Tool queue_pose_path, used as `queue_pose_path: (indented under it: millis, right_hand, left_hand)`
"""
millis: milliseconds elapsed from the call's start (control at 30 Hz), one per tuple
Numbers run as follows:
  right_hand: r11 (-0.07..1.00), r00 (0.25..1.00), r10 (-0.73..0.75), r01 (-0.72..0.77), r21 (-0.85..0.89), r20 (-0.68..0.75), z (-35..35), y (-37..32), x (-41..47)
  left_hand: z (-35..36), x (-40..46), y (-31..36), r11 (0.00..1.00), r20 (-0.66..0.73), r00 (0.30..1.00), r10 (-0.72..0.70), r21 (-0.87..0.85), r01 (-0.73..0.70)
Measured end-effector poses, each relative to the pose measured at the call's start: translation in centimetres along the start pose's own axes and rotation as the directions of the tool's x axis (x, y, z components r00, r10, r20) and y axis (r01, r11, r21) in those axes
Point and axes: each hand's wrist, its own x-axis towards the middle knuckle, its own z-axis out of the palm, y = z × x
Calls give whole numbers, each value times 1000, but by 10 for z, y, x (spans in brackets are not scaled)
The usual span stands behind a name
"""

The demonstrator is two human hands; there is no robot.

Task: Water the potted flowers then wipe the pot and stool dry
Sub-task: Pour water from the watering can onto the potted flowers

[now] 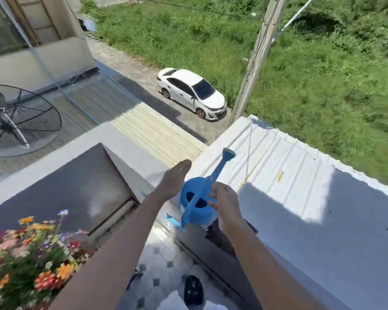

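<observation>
A blue watering can [197,198] stands on the balcony ledge [323,231], its spout pointing up and away over the roof. My right hand [225,204] is at the can's right side, thumb by the base of the spout and fingers curled against the body. To the can's left, a little apart from it, my left hand [174,181] is flat and holds nothing. The potted flowers [31,253], a mixed orange, red, pink and purple bunch, fill the lower left corner. Their pot and the stool are hidden.
The ledge wall runs diagonally in front of me, with a wet dark patch [220,238] below the can. Beyond it lie a white metal roof [278,157], a parked white car [190,92], a utility pole and grass. The tiled floor [161,260] and my shoe [193,289] are below.
</observation>
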Motion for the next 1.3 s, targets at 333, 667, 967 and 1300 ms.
queue_pose_path:
  millis: [333,667,967,1300]
  right_hand:
    - [986,984,168,-167,-18,67,-1,7,40]
    - [976,954,207,-187,-110,219,19,4,24]
    - [864,898,50,182,-470,438,38,7,-33]
    - [616,713,-42,570,-544,700,81,9,-144]
  left_hand:
    - [39,42,-48,952,110,953,-282,-91,292]
    - [40,13,-53,960,-18,967,-253,-125,249]
    - [33,-95,-76,965,-243,956,-163,-243,103]
    - [-8,-227,-82,965,-661,739,-130,-256,-59]
